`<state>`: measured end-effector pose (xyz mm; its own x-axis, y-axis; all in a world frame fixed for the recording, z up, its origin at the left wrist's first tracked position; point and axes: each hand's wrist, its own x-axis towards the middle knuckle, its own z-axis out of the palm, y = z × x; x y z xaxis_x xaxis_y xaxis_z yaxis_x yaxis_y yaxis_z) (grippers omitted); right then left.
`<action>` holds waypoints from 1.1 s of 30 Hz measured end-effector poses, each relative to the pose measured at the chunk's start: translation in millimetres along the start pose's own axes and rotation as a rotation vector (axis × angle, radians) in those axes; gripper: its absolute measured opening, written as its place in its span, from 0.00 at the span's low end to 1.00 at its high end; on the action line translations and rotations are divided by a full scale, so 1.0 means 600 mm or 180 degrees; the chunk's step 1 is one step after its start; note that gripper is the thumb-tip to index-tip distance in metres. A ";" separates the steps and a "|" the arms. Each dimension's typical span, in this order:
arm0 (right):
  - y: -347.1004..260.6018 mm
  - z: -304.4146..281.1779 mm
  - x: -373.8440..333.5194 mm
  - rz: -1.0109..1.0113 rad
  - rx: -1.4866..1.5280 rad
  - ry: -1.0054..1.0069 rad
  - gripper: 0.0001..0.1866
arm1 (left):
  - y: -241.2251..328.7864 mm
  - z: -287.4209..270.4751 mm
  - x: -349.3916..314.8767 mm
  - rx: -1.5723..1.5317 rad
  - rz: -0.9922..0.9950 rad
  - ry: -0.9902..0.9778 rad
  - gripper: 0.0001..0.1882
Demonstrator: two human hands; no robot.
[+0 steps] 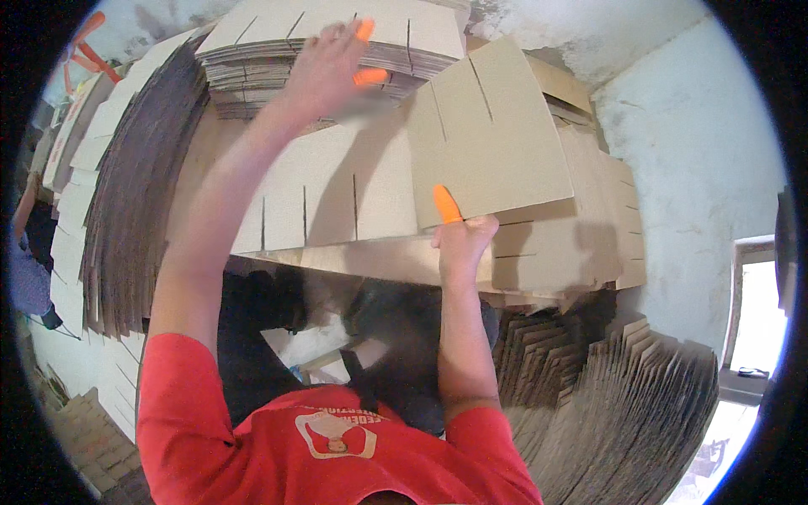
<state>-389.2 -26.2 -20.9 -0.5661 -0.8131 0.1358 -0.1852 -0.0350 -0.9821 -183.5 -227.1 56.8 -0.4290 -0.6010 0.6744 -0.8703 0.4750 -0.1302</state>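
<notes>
Right hand [465, 244]: closed on the near left corner of one cardboard sheet [513, 156], thumb on the upper face; remaining fingers tucked low, their contact unclear. Sheet: tan, matt, flat, straight-edged, stiff; raised at a tilt ahead of the hand, partly above a paler sheet [290, 181]. Outline four-sided, near square as seen, so the long axis cannot be told. Slits counted: 2, narrow, roughly parallel, running in from the far edge; their far ends lean left, away from this hand.

Left hand [324, 71]: motion-blurred, partly open, thumb and forefinger apart, nothing visible in its hold. It is over the near side of a cardboard stack [240, 76]; contact cannot be told. Stack: many thin layers, too fine to count; top face shows 3 dark slits.

Finger covers [447, 204]: 3, smooth, orange; 2 on the left hand, 1 on the right thumb.

Paler sheet: lies between the hands, nearer the body than the left; 3 slits visible, reaching toward its near edge.

Left of the left hand: 1 long row of packed sheets [139, 185], edges dark and ridged. Right of and below the right hand: fanned sheets [623, 421], rough-edged, uncountable.
</notes>
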 end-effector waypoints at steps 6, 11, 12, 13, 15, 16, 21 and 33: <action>-0.013 0.008 -0.008 0.0421 0.0676 0.0048 0.08 | -0.074 0.092 0.066 0.0482 0.0698 -0.1095 0.28; -0.050 0.004 -0.007 0.0302 0.0420 -0.0180 0.06 | -0.051 0.079 0.079 0.0168 0.0911 -0.1126 0.21; -0.051 0.002 -0.008 0.0400 0.0406 -0.0203 0.06 | -0.056 0.080 0.080 0.0136 0.0932 -0.1093 0.20; -0.055 0.002 -0.009 0.0491 0.0395 -0.0232 0.06 | -0.070 0.092 0.079 -0.0080 0.0734 -0.1042 0.20; -0.057 0.005 -0.013 0.0582 0.0495 -0.0226 0.06 | -0.099 0.121 0.077 -0.0523 0.0341 -0.0933 0.20; -0.057 0.010 -0.014 0.0576 0.0613 -0.0210 0.06 | -0.119 0.138 0.075 -0.0644 0.0454 -0.0489 0.22; -0.044 0.008 -0.011 0.0535 0.0335 -0.0061 0.07 | -0.092 0.105 0.083 -0.0105 0.1184 0.0322 0.31; -0.038 -0.004 -0.006 0.1105 0.1317 0.0017 0.08 | 0.024 0.000 0.003 0.0428 0.1756 -0.0586 0.17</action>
<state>-384.9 -21.3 1.3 -0.5420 -0.8146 -0.2064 0.3448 0.0084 -0.9386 -196.8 -221.1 56.2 -0.8508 -0.3959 0.3454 -0.5249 0.6704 -0.5244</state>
